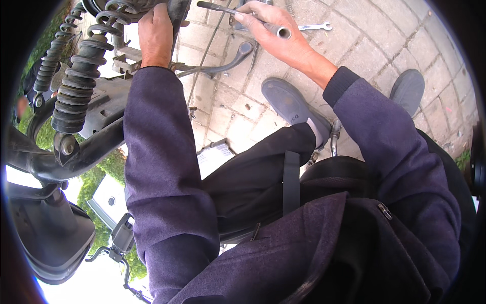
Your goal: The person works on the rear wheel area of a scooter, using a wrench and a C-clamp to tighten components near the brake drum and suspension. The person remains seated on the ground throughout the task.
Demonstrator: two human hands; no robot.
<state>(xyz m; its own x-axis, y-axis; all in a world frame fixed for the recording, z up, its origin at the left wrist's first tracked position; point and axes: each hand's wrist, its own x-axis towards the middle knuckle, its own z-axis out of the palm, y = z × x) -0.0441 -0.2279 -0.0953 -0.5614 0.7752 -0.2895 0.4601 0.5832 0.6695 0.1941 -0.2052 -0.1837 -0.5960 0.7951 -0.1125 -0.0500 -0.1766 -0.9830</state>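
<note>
Head view: your right hand (273,30) grips a metal tube wrench (243,17); your left hand (156,35) presses against the motorcycle (81,76), fingers hidden, grip unclear.

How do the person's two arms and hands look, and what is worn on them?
Both arms are in long sleeves of a dark purple, wool-like jacket; the left sleeve and the right sleeve end in darker ribbed cuffs at the wrists. The left hand and the right hand are bare: no gloves, and no ring or watch shows. A zip sits on the jacket front.
</note>
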